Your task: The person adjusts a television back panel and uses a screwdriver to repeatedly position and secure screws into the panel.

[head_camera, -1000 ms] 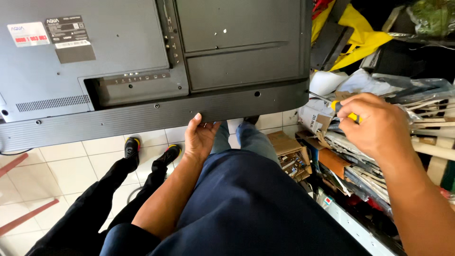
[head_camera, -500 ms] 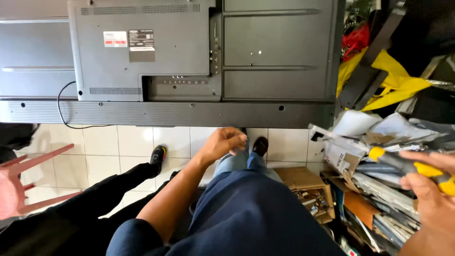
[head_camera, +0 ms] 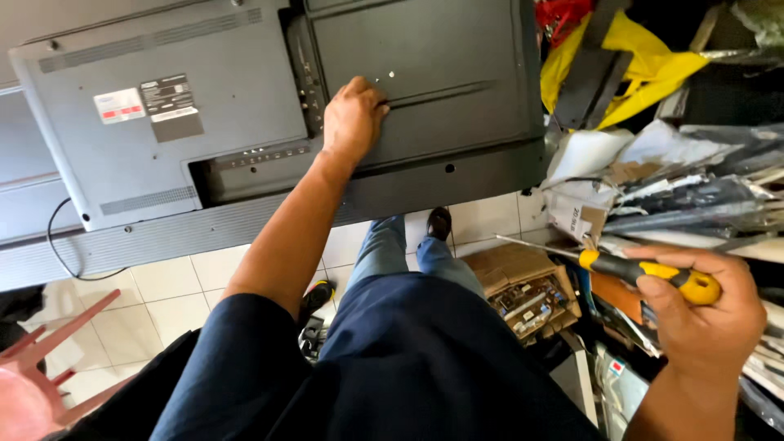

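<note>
A large flat television lies face down with its grey and black back cover toward me. My left hand reaches forward onto the black back panel, fingers curled against it near two small screw holes; whatever is under the fingertips is hidden. My right hand is low at the right, closed around the yellow and black handle of a screwdriver. Its metal shaft points left, over a cardboard box. My legs in dark trousers fill the lower middle.
A cardboard box holding a circuit board sits by my right knee. Papers and scrap pile up at the right, under a yellow cloth. A red stool stands at the lower left on a white tiled floor.
My left hand has risen from the television's lower edge onto the black back panel. My right hand has drawn in toward me with the screwdriver. The view has shifted left and closer.
</note>
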